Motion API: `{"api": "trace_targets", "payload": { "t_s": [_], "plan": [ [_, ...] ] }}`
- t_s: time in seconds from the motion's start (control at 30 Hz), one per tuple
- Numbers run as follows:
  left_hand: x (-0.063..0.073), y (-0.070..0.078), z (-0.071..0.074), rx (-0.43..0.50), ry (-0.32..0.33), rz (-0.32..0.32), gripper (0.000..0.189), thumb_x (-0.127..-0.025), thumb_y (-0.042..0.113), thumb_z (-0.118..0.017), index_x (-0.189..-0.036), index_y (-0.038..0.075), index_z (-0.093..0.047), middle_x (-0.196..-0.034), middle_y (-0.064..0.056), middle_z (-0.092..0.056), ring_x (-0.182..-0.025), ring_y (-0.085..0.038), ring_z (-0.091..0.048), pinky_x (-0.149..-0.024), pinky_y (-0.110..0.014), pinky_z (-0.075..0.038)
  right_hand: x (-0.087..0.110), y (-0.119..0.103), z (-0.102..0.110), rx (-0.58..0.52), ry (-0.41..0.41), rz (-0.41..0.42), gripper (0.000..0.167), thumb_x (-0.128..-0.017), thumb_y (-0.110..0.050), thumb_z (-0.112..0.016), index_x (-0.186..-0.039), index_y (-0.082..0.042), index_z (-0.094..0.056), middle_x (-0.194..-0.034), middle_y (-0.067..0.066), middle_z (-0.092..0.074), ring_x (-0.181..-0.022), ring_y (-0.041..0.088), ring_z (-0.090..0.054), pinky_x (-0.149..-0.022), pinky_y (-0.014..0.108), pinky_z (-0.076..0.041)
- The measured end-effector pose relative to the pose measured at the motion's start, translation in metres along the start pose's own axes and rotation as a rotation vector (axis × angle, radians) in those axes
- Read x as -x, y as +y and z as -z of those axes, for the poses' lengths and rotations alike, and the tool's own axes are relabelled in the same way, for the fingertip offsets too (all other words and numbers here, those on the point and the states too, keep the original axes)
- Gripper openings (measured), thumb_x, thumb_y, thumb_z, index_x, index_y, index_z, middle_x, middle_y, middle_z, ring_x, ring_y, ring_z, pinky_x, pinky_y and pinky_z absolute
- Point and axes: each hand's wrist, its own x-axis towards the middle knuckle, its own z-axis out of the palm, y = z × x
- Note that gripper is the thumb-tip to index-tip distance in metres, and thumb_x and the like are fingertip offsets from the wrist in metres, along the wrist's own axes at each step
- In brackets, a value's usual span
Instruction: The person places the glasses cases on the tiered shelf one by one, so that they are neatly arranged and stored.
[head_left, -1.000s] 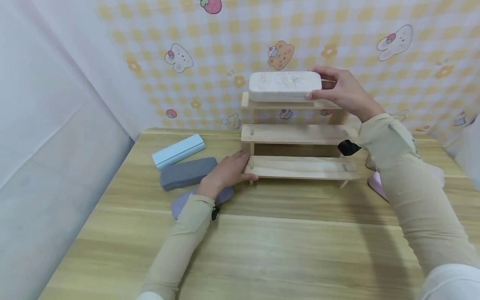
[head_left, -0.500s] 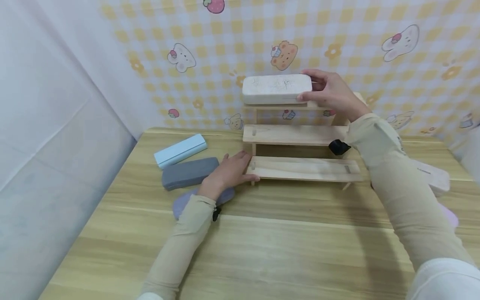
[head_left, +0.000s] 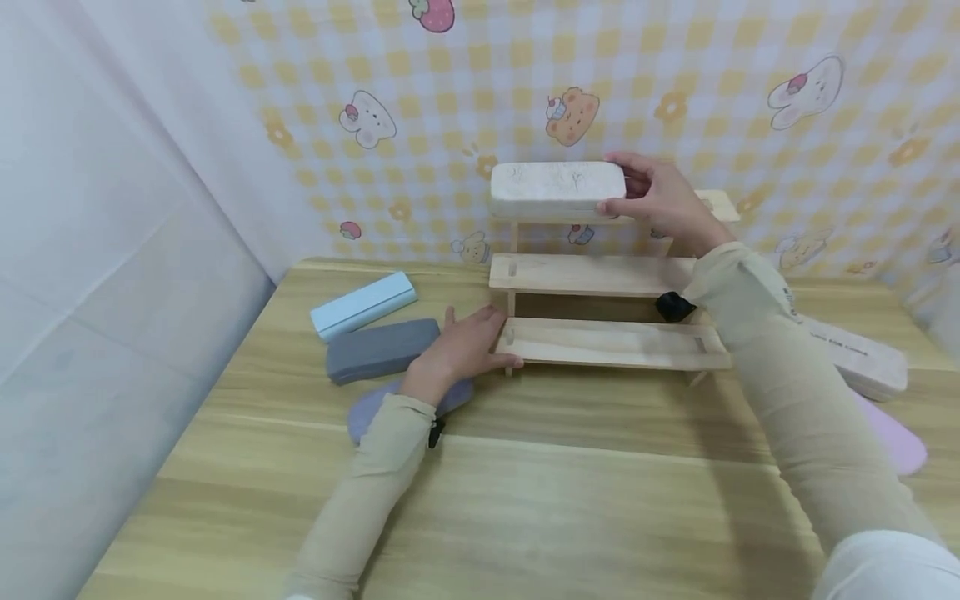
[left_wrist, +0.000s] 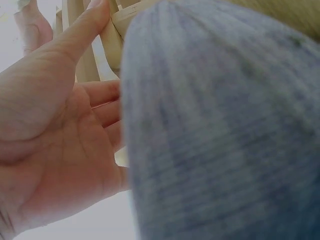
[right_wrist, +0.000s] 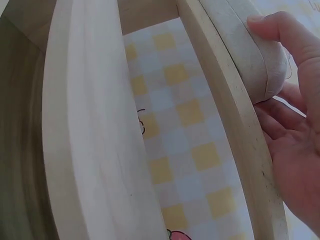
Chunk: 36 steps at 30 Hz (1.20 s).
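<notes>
A white glasses case (head_left: 558,190) sits at the left end of the top tier of a wooden three-tier stand (head_left: 592,273). My right hand (head_left: 663,200) grips its right end, thumb in front and fingers behind; in the right wrist view the case (right_wrist: 252,55) lies along the tier's edge. My left hand (head_left: 468,343) rests against the stand's lower left side, its thumb across the lowest tier's front corner. The left wrist view shows this hand (left_wrist: 65,125) with thumb and fingers spread, partly hidden by a blurred grey-blue fabric surface (left_wrist: 220,130).
Left of the stand lie a light blue case (head_left: 363,305), a dark grey case (head_left: 382,350) and a purple case (head_left: 367,412) partly under my left wrist. On the right, a pale case with lettering (head_left: 862,360) and a pink-lilac case (head_left: 888,433) show beside my sleeve.
My right hand has slid the white glasses case leftward along the top tier to its left end. The left hand stays at the stand's side. The head view has shifted slightly.
</notes>
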Motion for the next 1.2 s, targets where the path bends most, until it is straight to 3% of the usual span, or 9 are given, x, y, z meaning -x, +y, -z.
{"api": "trace_targets", "payload": {
  "t_s": [0.2, 0.5, 0.77, 1.2],
  "plan": [
    [0.002, 0.001, 0.002, 0.041, -0.016, 0.004, 0.076, -0.083, 0.05, -0.064, -0.139, 0.005, -0.04, -0.143, -0.014, -0.038, -0.132, -0.026, -0.034, -0.106, -0.06, -0.014, 0.001, -0.001, -0.001, 0.057, 0.012, -0.012, 0.075, -0.081, -0.024, -0.074, -0.144, -0.014, -0.036, -0.135, 0.01, -0.049, -0.116, 0.016, -0.051, -0.086, 0.019, -0.045],
    [0.007, 0.006, 0.001, 0.107, -0.045, 0.023, 0.082, -0.086, 0.046, -0.061, -0.145, 0.0, -0.026, -0.146, -0.018, -0.03, -0.13, -0.032, -0.034, -0.106, -0.046, -0.027, 0.002, -0.004, -0.002, 0.083, -0.012, -0.023, 0.074, -0.083, -0.026, -0.07, -0.146, -0.015, -0.032, -0.141, 0.007, -0.042, -0.122, 0.016, -0.045, -0.1, 0.033, -0.038],
    [0.009, 0.004, 0.001, 0.136, -0.038, 0.008, 0.083, -0.086, 0.044, -0.063, -0.144, -0.001, -0.027, -0.146, -0.019, -0.029, -0.131, -0.032, -0.033, -0.106, -0.039, -0.029, 0.0, -0.002, -0.003, 0.084, -0.034, -0.027, 0.073, -0.084, -0.028, -0.07, -0.145, -0.013, -0.033, -0.141, 0.008, -0.042, -0.124, 0.019, -0.044, -0.102, 0.034, -0.036],
    [0.01, 0.005, 0.001, 0.16, -0.031, 0.003, 0.083, -0.085, 0.044, -0.064, -0.145, -0.001, -0.026, -0.147, -0.019, -0.029, -0.131, -0.031, -0.033, -0.106, -0.038, -0.03, 0.002, -0.005, -0.003, 0.108, -0.04, -0.053, 0.075, -0.084, -0.032, -0.07, -0.146, -0.015, -0.032, -0.138, 0.007, -0.044, -0.121, 0.02, -0.044, -0.101, 0.038, -0.034]
  ]
}}
